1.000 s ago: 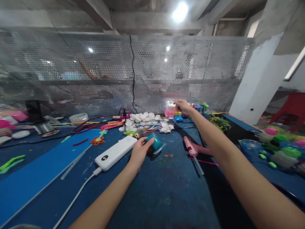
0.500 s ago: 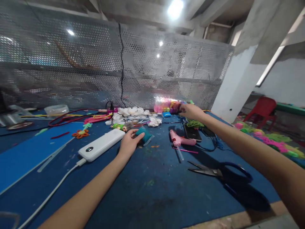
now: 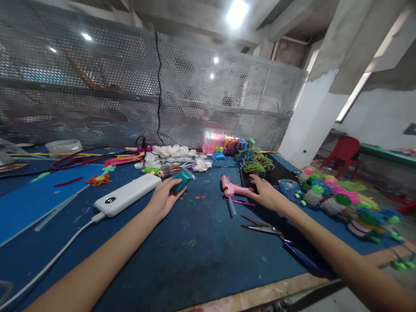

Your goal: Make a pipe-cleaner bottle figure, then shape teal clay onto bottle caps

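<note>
A small clear packet with teal contents (image 3: 182, 178) is gripped between the thumb and fingers of my left hand (image 3: 165, 195), tilted just above the table. My right hand (image 3: 268, 195) reaches low over the table, fingers apart and nothing seen in them. It is at the handle end of a pink glue gun (image 3: 238, 190); whether it touches the handle I cannot tell. A clear glue stick (image 3: 232, 206) sticks out of the gun. Below my right wrist lie open scissors (image 3: 263, 226) with blue handles, partly covered by my forearm.
To the left lies a white power bank (image 3: 126, 197) with a cable. Behind are white lids (image 3: 175, 151), a blue packet (image 3: 219, 156), a row of colourful packets (image 3: 224, 143) and green yarn (image 3: 256, 162). Several yarn-topped figures (image 3: 334, 203) line the right edge.
My right hand has come back from the colourful packets and yarn to beside the glue gun. My left hand has lifted and tilted the teal packet slightly. The view has shifted rightward.
</note>
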Available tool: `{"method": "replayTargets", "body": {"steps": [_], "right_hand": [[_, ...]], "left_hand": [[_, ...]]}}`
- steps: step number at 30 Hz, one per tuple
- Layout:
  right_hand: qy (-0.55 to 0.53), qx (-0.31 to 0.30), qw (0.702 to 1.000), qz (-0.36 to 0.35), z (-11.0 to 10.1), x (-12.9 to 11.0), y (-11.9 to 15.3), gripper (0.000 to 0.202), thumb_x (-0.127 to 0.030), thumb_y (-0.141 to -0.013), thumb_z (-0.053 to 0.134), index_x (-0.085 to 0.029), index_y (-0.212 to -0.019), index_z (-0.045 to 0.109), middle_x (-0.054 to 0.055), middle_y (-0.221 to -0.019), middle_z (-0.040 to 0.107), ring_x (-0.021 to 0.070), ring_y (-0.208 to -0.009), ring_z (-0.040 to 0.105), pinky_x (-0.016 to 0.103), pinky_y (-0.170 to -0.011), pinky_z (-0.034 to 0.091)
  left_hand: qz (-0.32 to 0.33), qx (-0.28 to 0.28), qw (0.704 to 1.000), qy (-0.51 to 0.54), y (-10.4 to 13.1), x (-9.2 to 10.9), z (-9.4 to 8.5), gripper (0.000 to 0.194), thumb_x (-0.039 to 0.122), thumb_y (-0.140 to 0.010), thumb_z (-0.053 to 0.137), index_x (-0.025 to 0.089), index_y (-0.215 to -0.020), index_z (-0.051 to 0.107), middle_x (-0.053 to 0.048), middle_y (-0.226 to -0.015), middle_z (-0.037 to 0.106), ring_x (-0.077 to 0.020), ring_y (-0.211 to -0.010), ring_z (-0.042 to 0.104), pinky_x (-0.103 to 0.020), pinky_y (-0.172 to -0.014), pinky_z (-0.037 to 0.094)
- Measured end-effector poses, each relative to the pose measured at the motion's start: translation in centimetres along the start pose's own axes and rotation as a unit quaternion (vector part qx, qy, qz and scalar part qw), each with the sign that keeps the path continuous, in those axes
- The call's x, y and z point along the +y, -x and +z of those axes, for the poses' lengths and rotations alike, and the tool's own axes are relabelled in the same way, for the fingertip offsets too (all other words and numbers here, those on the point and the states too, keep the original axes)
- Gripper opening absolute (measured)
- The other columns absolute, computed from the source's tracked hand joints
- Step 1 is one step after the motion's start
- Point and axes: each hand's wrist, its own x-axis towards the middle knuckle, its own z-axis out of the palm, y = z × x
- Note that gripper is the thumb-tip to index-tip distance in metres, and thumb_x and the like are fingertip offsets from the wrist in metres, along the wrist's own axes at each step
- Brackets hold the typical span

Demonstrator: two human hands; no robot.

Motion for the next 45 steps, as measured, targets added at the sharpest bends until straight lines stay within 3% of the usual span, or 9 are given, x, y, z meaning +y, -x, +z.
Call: {"method": "replayTargets", "body": {"steps": [2,5,9,14,20,28,38,42,45], "right_hand": [[-0.039,0.041,0.998,0.001,0.2,0.7,-0.4,0.061,-0.051,-0.087,0.048,-0.015,-0.135,0.035,0.016,-0.119,0.062,0.0281,-0.110,0.060,0.041,-0.094,0.044],[-0.033,0.092,0.994,-0.049,0.3,1.7,-0.6,0.049,-0.045,-0.086,0.051,-0.019,-0.127,0.045,0.014,-0.120,0.060,0.0261,-0.112,0.058,0.041,-0.096,0.044],[-0.015,0.066,0.996,-0.066,0.8,4.1,-1.2,0.028,-0.025,-0.087,0.047,-0.018,-0.111,0.059,0.012,-0.110,0.066,0.0231,-0.104,0.062,0.040,-0.093,0.048],[-0.005,0.055,0.997,-0.060,1.2,6.6,-2.1,0.038,-0.011,-0.084,0.042,-0.016,-0.118,0.058,0.014,-0.121,0.063,0.0236,-0.113,0.059,0.042,-0.097,0.047],[0.017,0.023,0.995,-0.098,1.7,6.2,-2.4,0.046,-0.008,-0.084,0.041,-0.018,-0.126,0.055,0.010,-0.129,0.059,0.0212,-0.120,0.055,0.040,-0.102,0.043],[0.079,0.018,0.994,-0.069,0.9,5.1,-2.9,0.028,-0.013,-0.087,0.047,-0.018,-0.107,0.066,0.010,-0.104,0.070,0.0222,-0.098,0.065,0.029,-0.087,0.047],[0.065,0.052,0.993,-0.081,1.6,4.6,-2.3,0.024,-0.003,-0.082,0.044,-0.014,-0.092,0.063,0.014,-0.096,0.064,0.0242,-0.093,0.057,0.034,-0.088,0.042],[0.015,0.095,0.995,-0.039,1.5,6.0,-3.8,0.028,-0.005,-0.087,0.034,-0.014,-0.101,0.057,0.012,-0.102,0.062,0.0210,-0.095,0.057,0.033,-0.086,0.045],[-0.027,0.090,0.995,-0.015,1.2,7.4,-6.7,0.027,-0.006,-0.089,0.033,-0.015,-0.102,0.056,0.007,-0.097,0.063,0.0165,-0.087,0.061,0.029,-0.080,0.048]], "left_hand": [[-0.013,-0.002,1.000,0.001,0.1,0.0,0.0,0.009,0.006,-0.066,0.064,0.014,-0.070,0.063,-0.002,-0.075,0.068,-0.0117,-0.069,0.065,-0.026,-0.069,0.057],[-0.022,-0.007,1.000,-0.008,0.3,0.1,0.0,0.010,0.007,-0.066,0.067,0.014,-0.073,0.064,-0.003,-0.074,0.069,-0.0129,-0.066,0.065,-0.025,-0.062,0.057],[-0.017,-0.006,1.000,-0.022,0.5,0.1,0.2,0.015,0.010,-0.063,0.071,0.016,-0.075,0.064,0.000,-0.071,0.067,-0.0109,-0.061,0.062,-0.022,-0.056,0.055],[-0.021,-0.014,0.999,-0.040,0.6,0.3,0.4,0.016,0.011,-0.061,0.073,0.016,-0.074,0.064,0.000,-0.072,0.067,-0.0108,-0.062,0.061,-0.021,-0.057,0.054],[-0.020,-0.015,0.998,-0.062,0.7,0.3,0.7,0.011,0.012,-0.064,0.071,0.018,-0.070,0.064,0.000,-0.073,0.067,-0.0116,-0.064,0.062,-0.022,-0.060,0.054],[-0.006,-0.028,0.995,-0.097,1.0,0.0,1.0,0.008,0.011,-0.066,0.069,0.018,-0.071,0.068,-0.002,-0.078,0.067,-0.0125,-0.068,0.061,-0.022,-0.061,0.053],[0.004,-0.041,0.992,-0.117,1.1,-0.2,0.9,0.010,0.012,-0.064,0.071,0.019,-0.071,0.069,-0.003,-0.081,0.067,-0.0130,-0.071,0.061,-0.020,-0.059,0.054],[0.000,-0.033,0.993,-0.116,0.9,-0.1,0.9,0.010,0.011,-0.064,0.071,0.018,-0.071,0.069,-0.004,-0.081,0.067,-0.0135,-0.071,0.062,-0.020,-0.059,0.055],[-0.003,-0.032,0.992,-0.121,0.6,-0.1,1.1,0.014,0.012,-0.062,0.073,0.018,-0.074,0.068,-0.003,-0.081,0.067,-0.0134,-0.071,0.062,-0.021,-0.059,0.055]]}}
